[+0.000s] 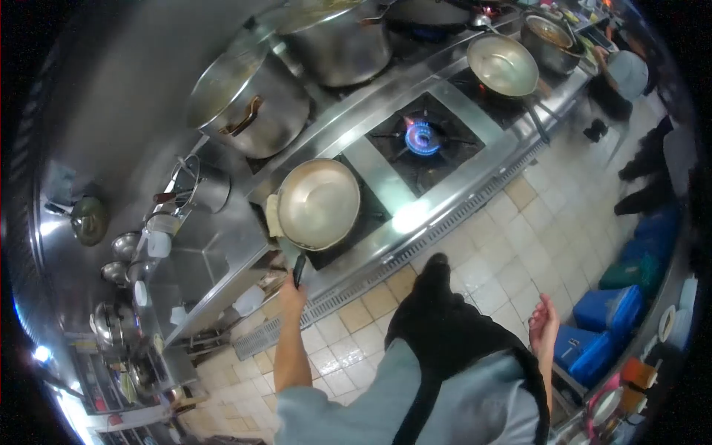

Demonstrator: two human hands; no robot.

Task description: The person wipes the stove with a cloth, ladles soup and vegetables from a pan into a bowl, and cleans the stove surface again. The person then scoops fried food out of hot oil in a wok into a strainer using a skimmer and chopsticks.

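My left hand (292,297) is closed round a black handle (299,271) that points toward me from the rim of a wide frying pan (319,204). The pan sits on the near-left burner, and its pale metal inside shows no food. A folded yellowish cloth (274,216) lies against the pan's left side. My right hand (544,324) hangs low at my right, over the floor near blue bins, its fingers loosely curled and apart with nothing in them.
A lit gas burner (423,139) burns blue right of the pan. Tall stockpots (259,107) stand behind. Another frying pan (503,65) sits farther right, its handle over the stove edge. A blue bin (608,308) stands at right. A person (627,74) is at the far right.
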